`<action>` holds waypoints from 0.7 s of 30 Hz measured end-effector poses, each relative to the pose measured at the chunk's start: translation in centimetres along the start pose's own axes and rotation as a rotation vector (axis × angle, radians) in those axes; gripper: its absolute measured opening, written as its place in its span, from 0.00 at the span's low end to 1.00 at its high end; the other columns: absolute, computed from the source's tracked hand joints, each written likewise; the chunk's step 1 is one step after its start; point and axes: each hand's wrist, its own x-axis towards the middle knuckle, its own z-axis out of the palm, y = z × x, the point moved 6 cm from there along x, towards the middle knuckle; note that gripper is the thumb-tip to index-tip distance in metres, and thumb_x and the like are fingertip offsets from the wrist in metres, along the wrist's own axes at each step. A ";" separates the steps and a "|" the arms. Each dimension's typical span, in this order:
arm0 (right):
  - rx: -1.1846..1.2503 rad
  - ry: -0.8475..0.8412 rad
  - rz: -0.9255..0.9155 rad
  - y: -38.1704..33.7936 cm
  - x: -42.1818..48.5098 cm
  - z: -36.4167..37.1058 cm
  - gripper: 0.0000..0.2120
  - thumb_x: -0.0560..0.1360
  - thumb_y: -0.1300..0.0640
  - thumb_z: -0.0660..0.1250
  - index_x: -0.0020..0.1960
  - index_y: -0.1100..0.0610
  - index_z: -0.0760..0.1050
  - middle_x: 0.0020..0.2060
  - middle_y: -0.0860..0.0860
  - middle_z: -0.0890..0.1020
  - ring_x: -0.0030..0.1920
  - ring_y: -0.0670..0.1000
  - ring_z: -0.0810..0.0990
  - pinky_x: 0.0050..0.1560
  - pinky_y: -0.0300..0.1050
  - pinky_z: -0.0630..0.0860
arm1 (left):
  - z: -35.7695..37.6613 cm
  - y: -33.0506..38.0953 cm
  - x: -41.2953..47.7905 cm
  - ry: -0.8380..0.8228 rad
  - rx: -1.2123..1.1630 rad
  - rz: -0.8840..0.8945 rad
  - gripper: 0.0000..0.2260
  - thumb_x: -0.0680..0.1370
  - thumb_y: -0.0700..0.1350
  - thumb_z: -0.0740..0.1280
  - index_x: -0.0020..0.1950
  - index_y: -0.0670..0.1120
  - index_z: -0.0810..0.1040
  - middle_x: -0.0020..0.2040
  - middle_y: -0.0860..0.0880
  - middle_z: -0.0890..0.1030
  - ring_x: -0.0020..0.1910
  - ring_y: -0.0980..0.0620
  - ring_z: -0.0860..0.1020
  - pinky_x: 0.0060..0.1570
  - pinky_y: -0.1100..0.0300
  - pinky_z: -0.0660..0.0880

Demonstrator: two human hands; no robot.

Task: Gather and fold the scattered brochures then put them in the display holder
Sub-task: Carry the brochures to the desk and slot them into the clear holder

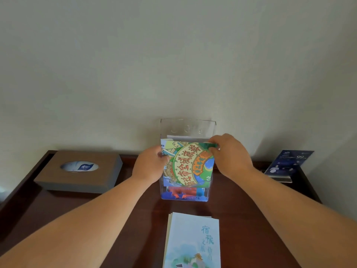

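Head view: colourful brochure [188,163] is pinched at both top corners by left hand [149,164] and right hand [229,154], kept square for seating in clear holder [188,126]. Pale brochures [193,242] are left on table [135,219], not yet loaded.

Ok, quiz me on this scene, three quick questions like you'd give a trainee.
1. True or false: the left hand and the right hand both grip the colourful brochure at the holder.
2. What stands to the left of the holder? A. tissue box B. kettle C. phone
3. Fill in: the pale brochures lie on the table in ___ of the holder, nearer the person.
Key: 1 true; 2 A; 3 front.
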 end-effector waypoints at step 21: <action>0.241 0.132 0.196 3.2 -2.5 3.2 0.12 0.75 0.54 0.65 0.57 0.49 0.68 0.45 0.46 0.77 0.40 0.49 0.78 0.34 0.43 0.69 | -0.2 -2.8 -1.8 0.161 0.136 0.000 0.14 0.78 0.51 0.65 0.57 0.45 0.67 0.41 0.45 0.82 0.40 0.43 0.80 0.35 0.53 0.72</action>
